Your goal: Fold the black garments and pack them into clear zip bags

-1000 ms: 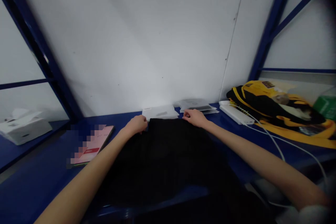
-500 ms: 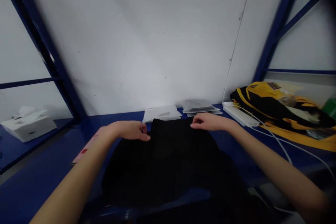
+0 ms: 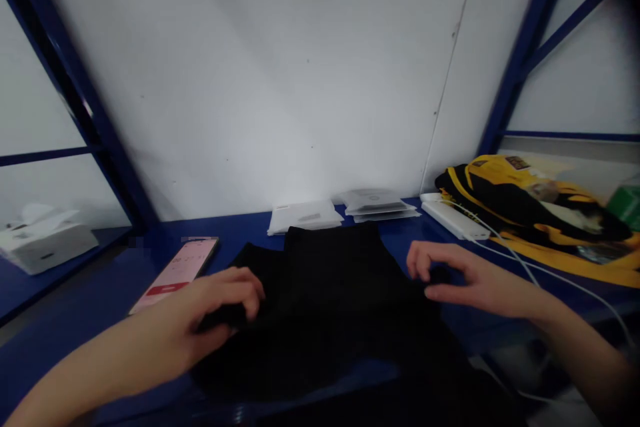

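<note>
A black garment [image 3: 335, 280] lies spread over the blue table, its straight top edge toward the wall; the dark cloth hides what kind it is. My left hand [image 3: 215, 307] is at the garment's left side, fingers curled round a fold of the cloth. On the right side, my right hand [image 3: 460, 277] has its thumb and fingers bent about a bunched bit of the same black fabric. The cloth between the two hands lies fairly flat. Its lower part blends into the dark near my body.
A phone [image 3: 177, 273] with a pink screen lies left of the garment. White packets [image 3: 305, 215] and clear-wrapped packets [image 3: 377, 202] sit by the wall. On the right are a white power bank [image 3: 455, 217] with cables and a yellow-black bag [image 3: 530, 193]. A tissue pack [image 3: 47, 240] is far left.
Both hands have moved from the garment's top edge down and outward to its sides, and now grip cloth there. The phone's screen has come into fuller view.
</note>
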The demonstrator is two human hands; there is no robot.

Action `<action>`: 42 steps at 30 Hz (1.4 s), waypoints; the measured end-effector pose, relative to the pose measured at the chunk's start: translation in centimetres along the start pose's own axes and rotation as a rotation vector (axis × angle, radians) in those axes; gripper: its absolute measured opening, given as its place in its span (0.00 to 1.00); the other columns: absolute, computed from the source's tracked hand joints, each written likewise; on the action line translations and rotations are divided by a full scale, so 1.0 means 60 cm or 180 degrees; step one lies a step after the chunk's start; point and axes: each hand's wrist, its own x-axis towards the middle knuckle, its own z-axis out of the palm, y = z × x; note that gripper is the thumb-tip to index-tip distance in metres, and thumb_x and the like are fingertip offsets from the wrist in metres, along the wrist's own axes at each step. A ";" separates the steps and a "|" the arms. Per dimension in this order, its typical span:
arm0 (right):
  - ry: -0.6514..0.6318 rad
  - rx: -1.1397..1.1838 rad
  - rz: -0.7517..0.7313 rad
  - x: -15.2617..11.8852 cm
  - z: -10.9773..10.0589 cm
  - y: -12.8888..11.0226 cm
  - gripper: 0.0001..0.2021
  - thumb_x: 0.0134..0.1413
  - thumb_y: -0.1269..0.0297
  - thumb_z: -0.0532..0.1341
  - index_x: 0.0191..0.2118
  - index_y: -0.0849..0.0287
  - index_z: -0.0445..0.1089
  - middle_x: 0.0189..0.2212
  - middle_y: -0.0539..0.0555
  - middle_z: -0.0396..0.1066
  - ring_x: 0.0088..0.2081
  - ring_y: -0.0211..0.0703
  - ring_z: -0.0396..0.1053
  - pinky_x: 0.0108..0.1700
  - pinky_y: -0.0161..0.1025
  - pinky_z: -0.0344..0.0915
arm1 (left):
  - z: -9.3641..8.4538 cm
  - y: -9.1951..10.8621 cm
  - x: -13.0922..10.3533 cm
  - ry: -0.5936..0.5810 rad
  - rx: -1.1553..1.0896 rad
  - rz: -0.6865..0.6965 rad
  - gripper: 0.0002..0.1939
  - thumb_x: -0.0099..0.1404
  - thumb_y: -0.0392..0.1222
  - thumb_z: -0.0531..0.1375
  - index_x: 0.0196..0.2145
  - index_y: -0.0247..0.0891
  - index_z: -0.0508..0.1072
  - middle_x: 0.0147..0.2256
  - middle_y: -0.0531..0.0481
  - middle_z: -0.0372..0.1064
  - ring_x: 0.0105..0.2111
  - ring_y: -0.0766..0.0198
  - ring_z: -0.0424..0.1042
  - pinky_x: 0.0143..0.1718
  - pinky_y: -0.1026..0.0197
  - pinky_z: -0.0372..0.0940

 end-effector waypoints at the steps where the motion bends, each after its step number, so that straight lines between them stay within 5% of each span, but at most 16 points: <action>1: -0.0142 0.0027 0.0003 -0.014 0.003 -0.004 0.09 0.51 0.56 0.56 0.28 0.56 0.62 0.34 0.54 0.66 0.37 0.43 0.64 0.41 0.39 0.60 | 0.011 -0.003 -0.017 -0.0200 -0.0199 0.0040 0.10 0.55 0.44 0.54 0.35 0.54 0.72 0.49 0.58 0.65 0.46 0.59 0.65 0.46 0.61 0.62; 3: -0.0475 0.0011 0.0071 -0.034 0.011 -0.010 0.07 0.51 0.57 0.56 0.30 0.54 0.65 0.37 0.54 0.67 0.39 0.44 0.64 0.42 0.40 0.61 | 0.033 -0.008 -0.041 -0.0420 -0.0485 -0.0009 0.11 0.56 0.47 0.55 0.38 0.57 0.72 0.51 0.59 0.62 0.48 0.57 0.65 0.48 0.59 0.62; 7: -0.0857 -0.0067 0.0097 -0.042 0.028 -0.021 0.10 0.53 0.55 0.54 0.30 0.52 0.69 0.35 0.53 0.69 0.39 0.43 0.66 0.43 0.40 0.61 | 0.065 -0.004 -0.043 -0.0034 -0.0441 -0.0323 0.11 0.59 0.50 0.53 0.37 0.56 0.73 0.49 0.59 0.65 0.46 0.56 0.67 0.47 0.59 0.63; 10: -0.0508 -0.0231 0.0091 -0.027 0.036 -0.026 0.14 0.55 0.55 0.52 0.28 0.54 0.71 0.29 0.53 0.70 0.34 0.42 0.67 0.42 0.40 0.62 | 0.084 0.000 -0.023 0.0345 -0.0194 -0.0384 0.16 0.60 0.54 0.51 0.42 0.53 0.71 0.51 0.56 0.64 0.48 0.55 0.65 0.49 0.58 0.62; 12: -0.0206 -0.0380 0.0128 -0.019 0.042 -0.026 0.13 0.54 0.54 0.53 0.34 0.52 0.71 0.37 0.54 0.70 0.40 0.45 0.66 0.46 0.42 0.61 | 0.104 -0.009 -0.018 0.0496 -0.0001 -0.0379 0.24 0.58 0.57 0.52 0.51 0.53 0.63 0.57 0.55 0.55 0.53 0.53 0.59 0.53 0.54 0.58; 15: -0.0197 -0.0474 0.0308 -0.017 0.055 -0.019 0.22 0.49 0.51 0.56 0.52 0.47 0.63 0.56 0.52 0.56 0.55 0.51 0.54 0.56 0.48 0.51 | 0.139 -0.035 -0.024 0.0401 0.0207 -0.0357 0.38 0.56 0.59 0.53 0.60 0.52 0.43 0.61 0.54 0.40 0.58 0.52 0.49 0.55 0.50 0.52; 19: -0.0726 -0.0331 0.0609 -0.030 0.073 0.003 0.34 0.47 0.48 0.57 0.60 0.46 0.48 0.62 0.51 0.41 0.61 0.53 0.40 0.60 0.51 0.43 | 0.163 -0.054 -0.038 0.0362 0.0316 -0.0408 0.41 0.57 0.59 0.52 0.60 0.51 0.33 0.62 0.54 0.33 0.59 0.52 0.44 0.56 0.51 0.52; 28: -0.0923 -0.0291 0.0667 -0.042 0.067 0.010 0.35 0.48 0.47 0.56 0.61 0.47 0.46 0.63 0.50 0.37 0.62 0.52 0.36 0.61 0.51 0.39 | 0.144 -0.046 -0.047 0.0156 0.0383 -0.0452 0.41 0.56 0.60 0.52 0.61 0.45 0.39 0.61 0.51 0.37 0.59 0.51 0.46 0.56 0.51 0.52; 32: -0.0819 -0.0279 0.0704 -0.025 0.045 0.000 0.29 0.50 0.47 0.54 0.58 0.49 0.55 0.59 0.52 0.50 0.58 0.53 0.49 0.58 0.49 0.47 | 0.119 -0.054 -0.041 0.0199 0.0440 -0.0349 0.31 0.58 0.58 0.51 0.57 0.46 0.55 0.58 0.52 0.51 0.56 0.52 0.53 0.56 0.53 0.53; 36: -0.0275 -0.0353 0.0634 0.014 0.029 -0.002 0.23 0.52 0.48 0.52 0.51 0.52 0.64 0.50 0.54 0.64 0.51 0.51 0.60 0.53 0.46 0.55 | 0.074 -0.030 -0.001 0.0281 0.0446 -0.0247 0.27 0.61 0.57 0.49 0.54 0.44 0.62 0.53 0.50 0.61 0.54 0.53 0.58 0.55 0.54 0.53; 42: -0.0145 -0.0563 0.0210 0.068 0.034 0.016 0.15 0.54 0.58 0.51 0.45 0.56 0.67 0.42 0.54 0.68 0.43 0.45 0.64 0.47 0.42 0.59 | 0.034 0.031 0.090 -0.0084 0.0435 0.0002 0.32 0.61 0.61 0.44 0.59 0.44 0.52 0.60 0.52 0.45 0.59 0.57 0.49 0.57 0.55 0.47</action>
